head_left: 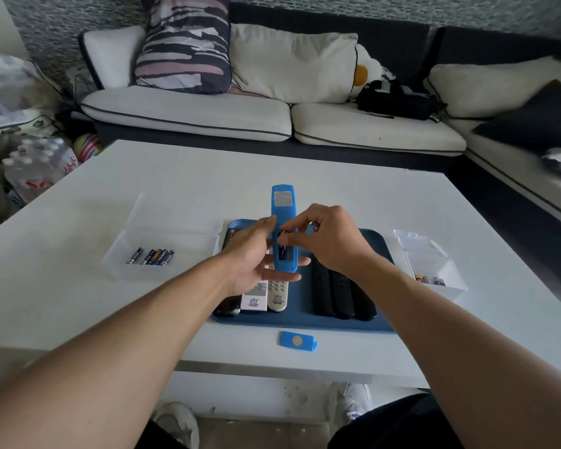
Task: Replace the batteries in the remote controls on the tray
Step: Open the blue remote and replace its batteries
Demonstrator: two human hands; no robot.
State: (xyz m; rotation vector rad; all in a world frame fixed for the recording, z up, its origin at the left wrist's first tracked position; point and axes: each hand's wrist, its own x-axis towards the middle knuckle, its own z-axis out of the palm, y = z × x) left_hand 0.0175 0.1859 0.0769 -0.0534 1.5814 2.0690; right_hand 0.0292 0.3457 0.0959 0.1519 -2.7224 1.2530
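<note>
Left hand (256, 254) cradles the blue remote (284, 228) above the tray (305, 322), right hand (327, 238) pinching a battery (285, 236) in its open bay; better seat it squarely, checking polarity

Beyond the white table (305, 189) we see a cream-cushioned dark-framed sofa (188, 111) bearing a striped purple-and-black pillow (183, 43), a black bag (399, 100), and what may be a plush duck (363, 71); a shrink-wrapped water-bottle pack (38, 163) sits left.
</note>
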